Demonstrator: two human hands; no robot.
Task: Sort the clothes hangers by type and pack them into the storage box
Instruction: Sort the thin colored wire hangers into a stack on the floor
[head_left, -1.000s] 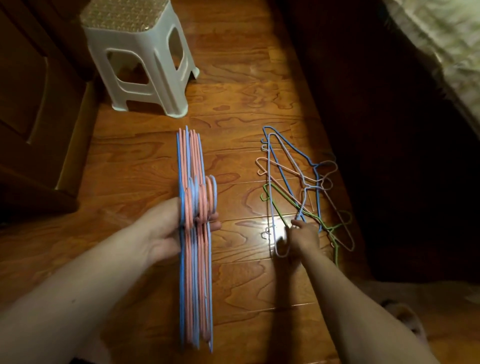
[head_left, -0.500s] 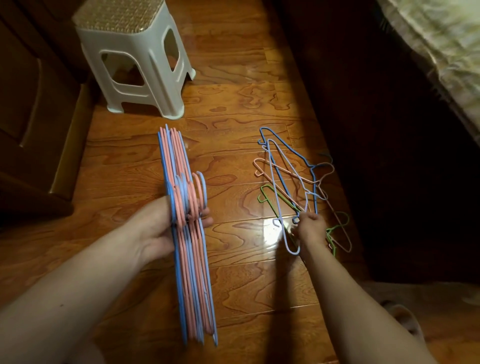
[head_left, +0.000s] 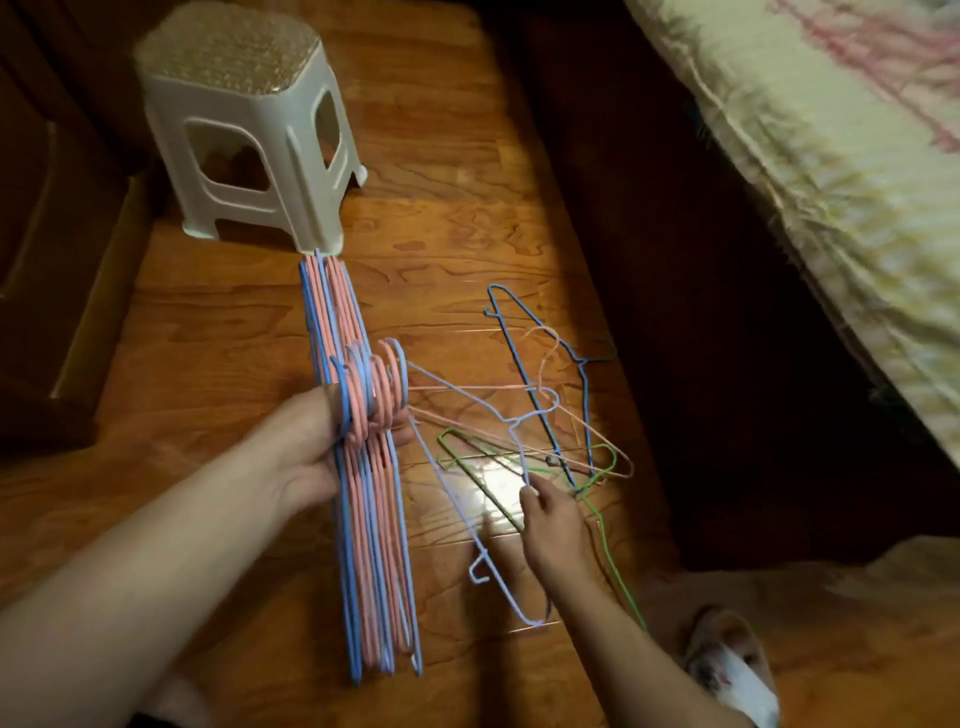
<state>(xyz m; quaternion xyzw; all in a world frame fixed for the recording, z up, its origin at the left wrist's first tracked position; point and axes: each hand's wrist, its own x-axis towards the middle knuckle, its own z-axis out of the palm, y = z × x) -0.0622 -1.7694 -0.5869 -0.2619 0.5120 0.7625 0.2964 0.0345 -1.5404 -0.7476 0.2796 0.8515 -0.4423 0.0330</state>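
Gripping the stiff hanger bundle (head_left: 371, 478), left hand (head_left: 306, 452) clamps the necks; right hand (head_left: 550, 525) apparently pinches a light, springy lilac wire hanger (head_left: 467, 514) (snag-prone).

No text, label, brand, number or sign is legible on anything before me, including the hangers I hold, the stool and the bed cover.

My left hand (head_left: 306, 452) reached forward, fingers curled tight around a bundle, my right hand (head_left: 550, 525) lower and nearer, fingertips (head_left: 530, 491) pinching thin wire, both forearms bare.
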